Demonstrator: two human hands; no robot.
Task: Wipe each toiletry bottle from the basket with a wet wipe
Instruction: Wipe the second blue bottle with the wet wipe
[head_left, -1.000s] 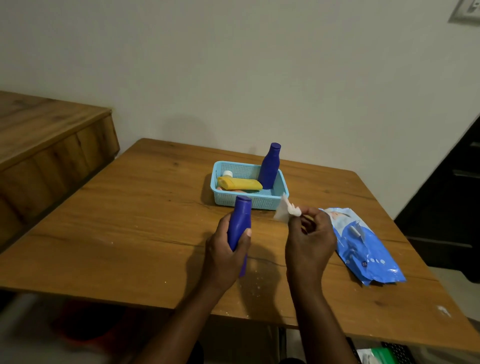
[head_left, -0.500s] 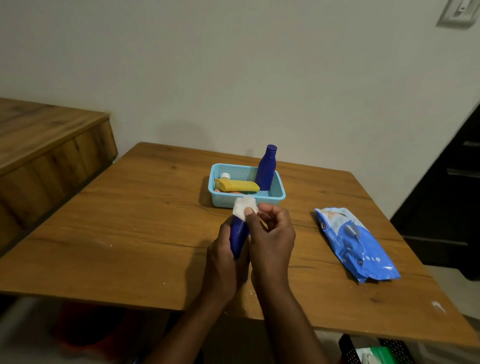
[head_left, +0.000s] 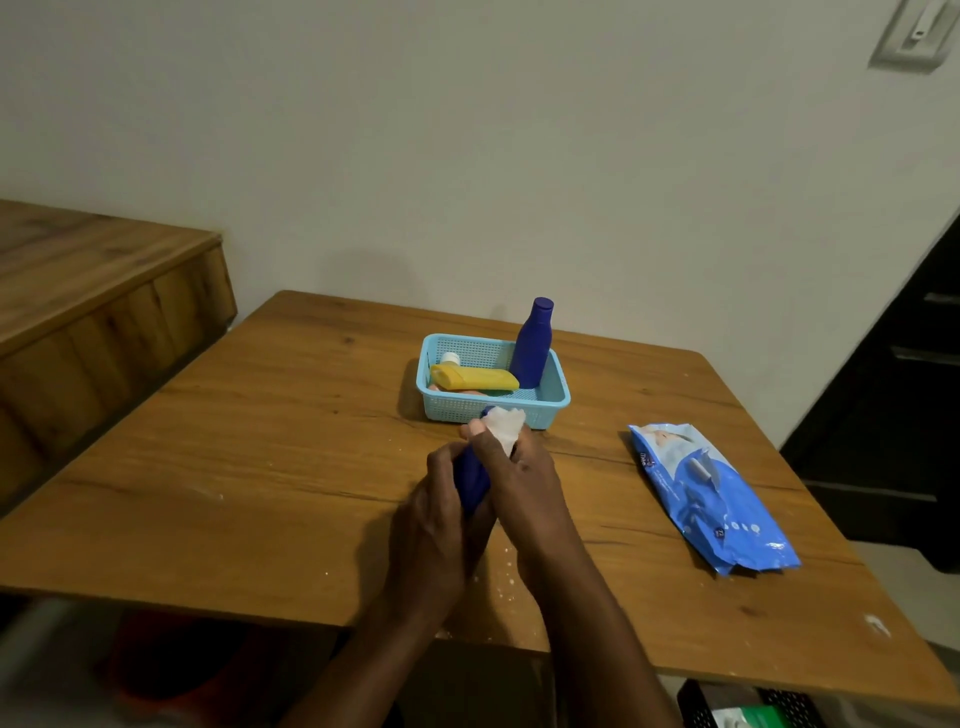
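Left hand (head_left: 434, 512) grips the dark blue plastic bottle (head_left: 474, 480); right hand (head_left: 519, 467) pinches the white wet wipe (head_left: 505, 425) on its cap; seemingly the first bottle, with the tall blue bottle (head_left: 531, 345) and yellow tube (head_left: 475, 378) waiting in the light blue mesh basket (head_left: 540, 405).

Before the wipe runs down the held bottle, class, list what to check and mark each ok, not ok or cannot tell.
1. Left hand grips the held bottle: ok.
2. Right hand holds the wipe against the bottle's top: ok.
3. Wipe is wet enough: cannot tell.
4. Held bottle clears the basket, which sits just beyond the hands: ok.
5. Items waiting in the basket: an upright blue bottle and a lying yellow tube: ok.
6. Wipe pack on the table to the right, apart from the hands: ok.
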